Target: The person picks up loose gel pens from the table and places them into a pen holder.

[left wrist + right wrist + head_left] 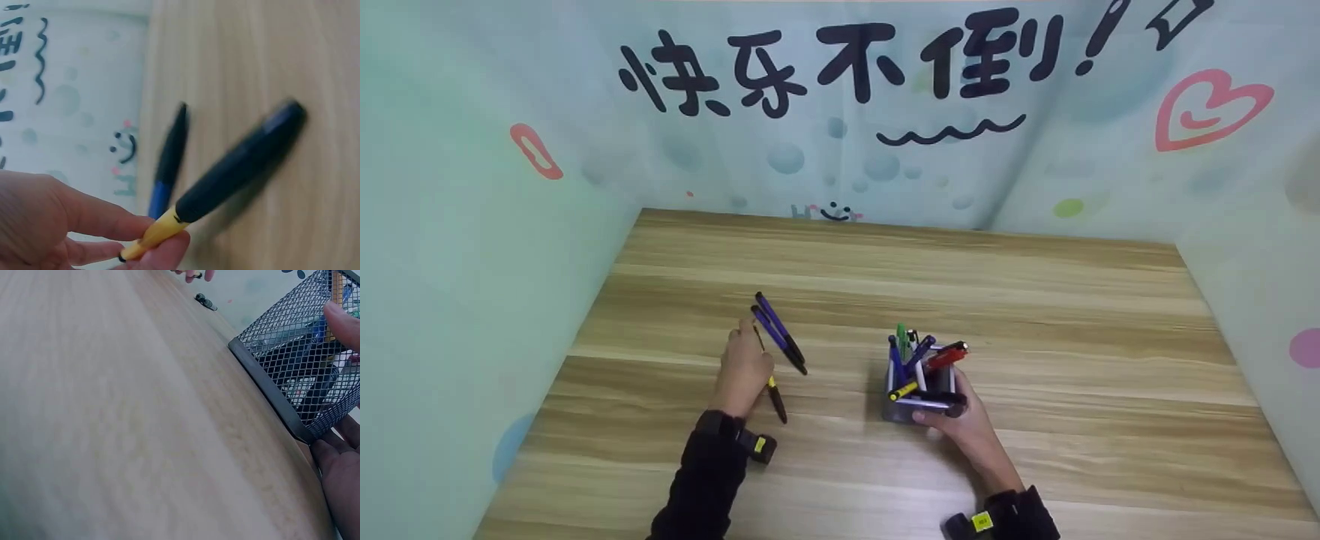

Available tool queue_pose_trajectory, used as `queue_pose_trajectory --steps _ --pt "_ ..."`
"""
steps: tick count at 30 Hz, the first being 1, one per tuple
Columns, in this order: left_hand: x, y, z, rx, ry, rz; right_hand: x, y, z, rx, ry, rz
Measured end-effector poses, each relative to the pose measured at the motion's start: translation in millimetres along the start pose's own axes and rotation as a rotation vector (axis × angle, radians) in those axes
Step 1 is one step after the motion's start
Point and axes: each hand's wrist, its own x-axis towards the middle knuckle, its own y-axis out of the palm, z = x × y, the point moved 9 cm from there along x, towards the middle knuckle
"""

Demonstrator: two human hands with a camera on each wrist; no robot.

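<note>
Pen cup (894,412): one, black mesh, square, upright on the table (1057,322).
Cup contents: mixed pens leaning at several angles, among them a red pen (945,356), a green pen (901,339) and a yellow-ended pen (904,391); full count cannot be told.
Right hand (969,424): at the right and near side of the pen cup, clamped on it, thumb across the mesh, other fingers about its side and lower corner.
Yellow pen (225,174): one, black at the exposed end, left of the pen cup and well apart from it.
Left hand (745,365): left of the pen cup; thumb and fingertips together on the yellow part of that pen, black end projecting free.
Blue pens (778,325): two, black-ended, lying close alongside each other, left of the pen cup and slightly beyond it, just beside the yellow pen.
Sleeves (701,484): black, a small black device at each wrist.
Backdrop (840,180): pale, black lettering, behind the pen cup.
</note>
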Motion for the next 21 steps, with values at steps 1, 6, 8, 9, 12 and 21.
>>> queue_pose_trajectory --steps 1,6,8,9,12,21 --pt "-1.6 -2.2 -5.2 -0.021 0.017 -0.014 0.0 -0.1 0.3 -0.003 -0.001 0.0" --pt "-12.5 -15.2 -37.3 -0.192 0.102 -0.075 -1.0 -0.8 0.9 -0.005 0.003 -0.001" --pt "-19.5 -22.8 -52.0 -0.269 0.149 -0.11 -1.3 -0.9 0.6 -0.005 0.007 0.0" --pt "-23.5 -26.8 -59.3 -0.303 0.178 -0.13 -1.3 -0.8 0.5 -0.005 0.008 0.001" --pt "-37.8 -37.1 -81.1 -0.419 0.283 -0.172 -1.0 -0.7 0.5 -0.016 0.004 -0.001" --pt "-83.8 -40.5 -134.1 -0.64 0.621 -0.186 -0.2 -1.4 -2.8 -0.012 0.012 -0.008"
